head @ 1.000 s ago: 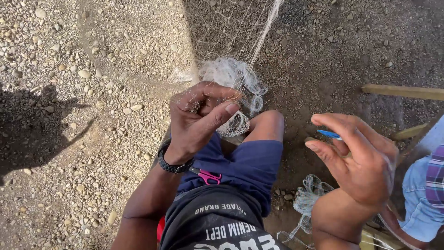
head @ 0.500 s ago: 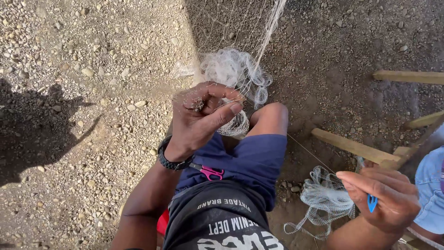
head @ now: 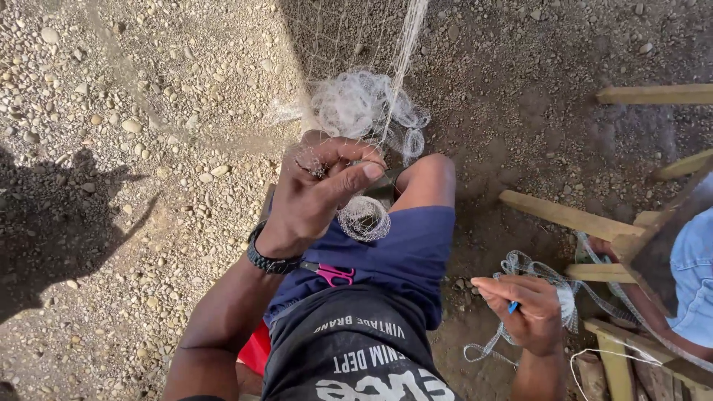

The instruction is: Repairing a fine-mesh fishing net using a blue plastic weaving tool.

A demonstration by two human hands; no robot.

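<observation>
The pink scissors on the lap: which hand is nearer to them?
Left. The left hand is just above the scissors, its wrist beside them; the right hand is farther right, past the thigh.

Blue tool mostly hidden inside right hand; kind cannot be told. Pink-handled scissors: blades hidden under left wrist. Net cut off at top edge. Wooden frame runs off right edge.

A black wristband on the left wrist, blue shorts, and a dark printed shirt
</observation>
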